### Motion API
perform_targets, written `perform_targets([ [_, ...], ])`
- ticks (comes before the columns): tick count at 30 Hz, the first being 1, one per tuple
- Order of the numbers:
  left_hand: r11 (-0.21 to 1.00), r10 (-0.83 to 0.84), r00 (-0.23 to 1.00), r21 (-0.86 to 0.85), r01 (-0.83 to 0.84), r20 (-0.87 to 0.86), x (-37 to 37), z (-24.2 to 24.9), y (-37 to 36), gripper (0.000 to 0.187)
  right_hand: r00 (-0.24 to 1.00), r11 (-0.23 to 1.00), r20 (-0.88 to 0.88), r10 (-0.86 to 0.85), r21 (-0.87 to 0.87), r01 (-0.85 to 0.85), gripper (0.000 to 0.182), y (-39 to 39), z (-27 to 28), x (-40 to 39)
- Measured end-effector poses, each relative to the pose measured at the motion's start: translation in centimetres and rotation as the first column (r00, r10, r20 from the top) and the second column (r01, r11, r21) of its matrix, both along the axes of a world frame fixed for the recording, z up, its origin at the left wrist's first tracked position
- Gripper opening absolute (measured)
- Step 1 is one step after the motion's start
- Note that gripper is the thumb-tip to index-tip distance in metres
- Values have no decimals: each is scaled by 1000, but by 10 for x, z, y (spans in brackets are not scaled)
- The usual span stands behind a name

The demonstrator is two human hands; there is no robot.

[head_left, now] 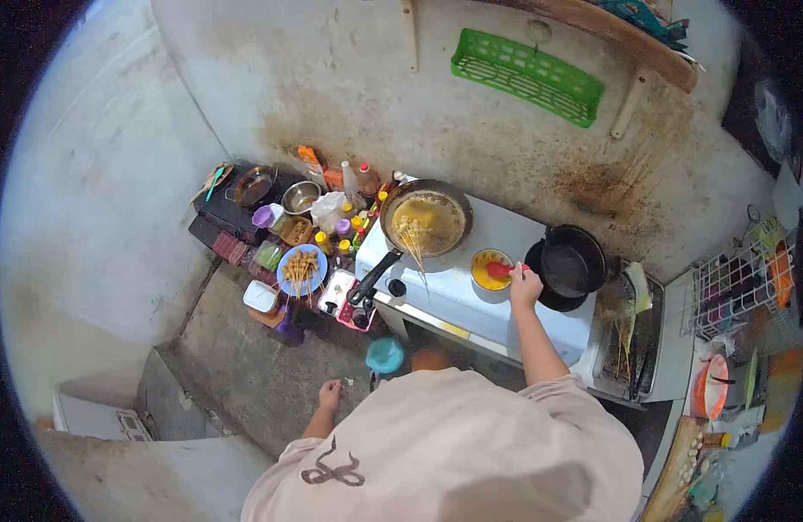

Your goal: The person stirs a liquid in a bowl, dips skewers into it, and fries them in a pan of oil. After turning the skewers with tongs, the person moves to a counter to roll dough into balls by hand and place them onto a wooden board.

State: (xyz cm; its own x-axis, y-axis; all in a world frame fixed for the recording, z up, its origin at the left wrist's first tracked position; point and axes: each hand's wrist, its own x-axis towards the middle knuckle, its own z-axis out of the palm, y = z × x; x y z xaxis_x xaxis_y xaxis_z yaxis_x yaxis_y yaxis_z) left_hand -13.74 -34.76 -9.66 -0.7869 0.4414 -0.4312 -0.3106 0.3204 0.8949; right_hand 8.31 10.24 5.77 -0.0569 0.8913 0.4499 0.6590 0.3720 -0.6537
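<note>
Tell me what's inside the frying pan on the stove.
The frying pan holds yellowish oil or batter with skewers lying in it, their sticks pointing over the near rim. What is on the skewers' tips is covered by the liquid. The pan's bottom cannot be seen.

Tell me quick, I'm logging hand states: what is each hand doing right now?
Left hand: hangs by the person's side, fingers loosely curled, holding nothing that can be made out.
Right hand: closed on a red utensil in the small bowl of yellow mixture.
</note>
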Motion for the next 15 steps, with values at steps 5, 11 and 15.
perform_targets([
  [5,997,-16,994,-79,24,105,-11,6,25,14,855,896,-440,-276,-439,63,28,19,-17,4],
  [11,988,-102,989,-101,113,107,-8,5,26,14,817,909,-509,-272,-414,45,26,2,27,11],
  [15,976,-198,980,-82,200,33,-12,7,20,13,998,999,-50,-32,26,33,24,0,9,8],
])
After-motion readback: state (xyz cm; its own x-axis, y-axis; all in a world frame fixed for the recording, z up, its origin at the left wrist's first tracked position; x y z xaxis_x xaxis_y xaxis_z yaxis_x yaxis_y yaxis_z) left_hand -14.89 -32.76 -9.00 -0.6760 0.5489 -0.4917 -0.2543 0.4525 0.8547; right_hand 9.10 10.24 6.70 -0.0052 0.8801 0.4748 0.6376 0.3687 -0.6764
